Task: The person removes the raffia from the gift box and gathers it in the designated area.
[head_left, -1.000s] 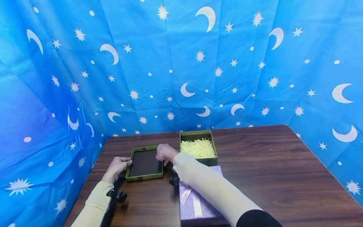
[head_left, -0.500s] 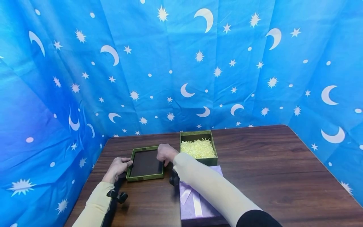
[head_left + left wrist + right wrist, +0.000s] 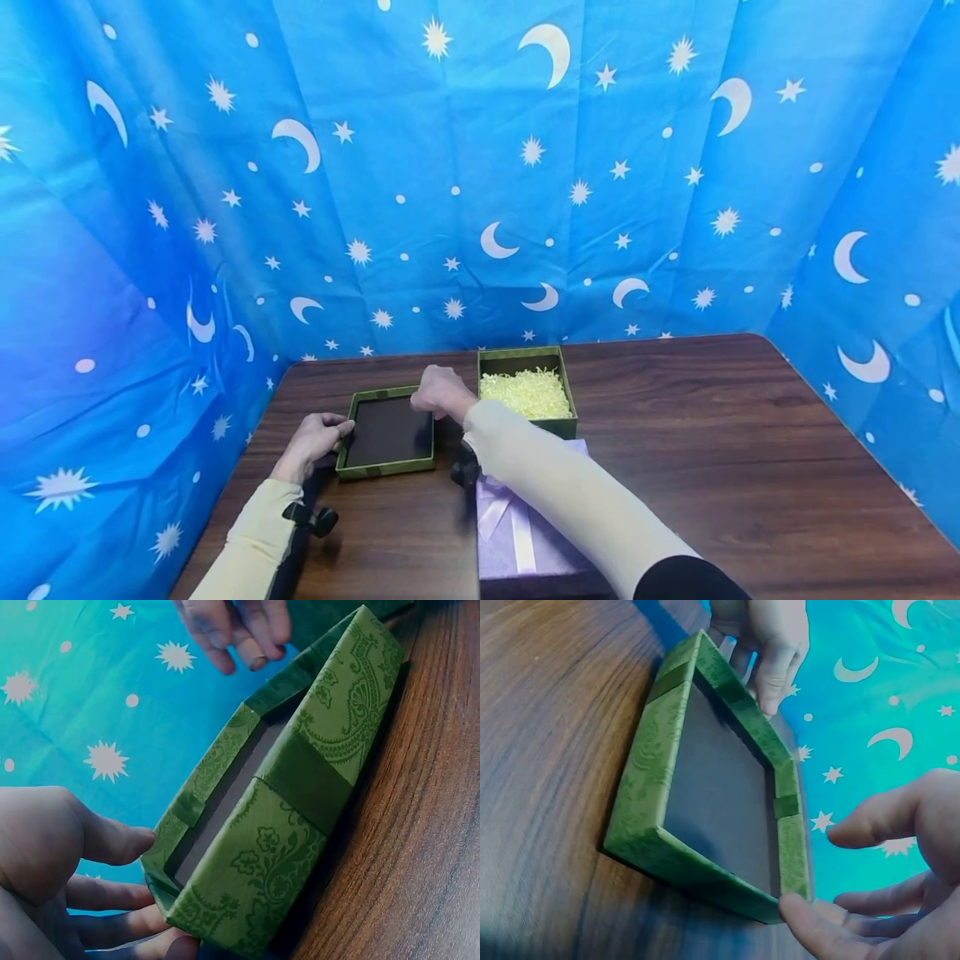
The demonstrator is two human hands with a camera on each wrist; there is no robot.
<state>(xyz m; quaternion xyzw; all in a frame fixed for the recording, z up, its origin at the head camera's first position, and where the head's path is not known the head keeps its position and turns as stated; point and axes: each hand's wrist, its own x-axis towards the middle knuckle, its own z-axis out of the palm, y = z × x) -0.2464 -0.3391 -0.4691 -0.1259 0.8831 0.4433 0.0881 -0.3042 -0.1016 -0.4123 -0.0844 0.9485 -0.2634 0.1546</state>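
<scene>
The lid (image 3: pixel 390 435), its dark inside facing up, is seen on the counter (image 3: pixel 712 467) toward 7 o'clock in the head view, its 9 o'clock edge pinched by thumb and fingers of the left hand (image 3: pixel 311 439). At its 2 o'clock corner the right hand (image 3: pixel 442 392) is held with the fingers loosely spread; whether the corner is touched by a fingertip cannot be told. Between 2 and 3 o'clock from the lid a green box (image 3: pixel 557 427) is filled partway with yellow shreds (image 3: pixel 525 393), and at 4 o'clock a purple box (image 3: pixel 498 546) is partly hidden by the right sleeve (image 3: pixel 558 496).
</scene>
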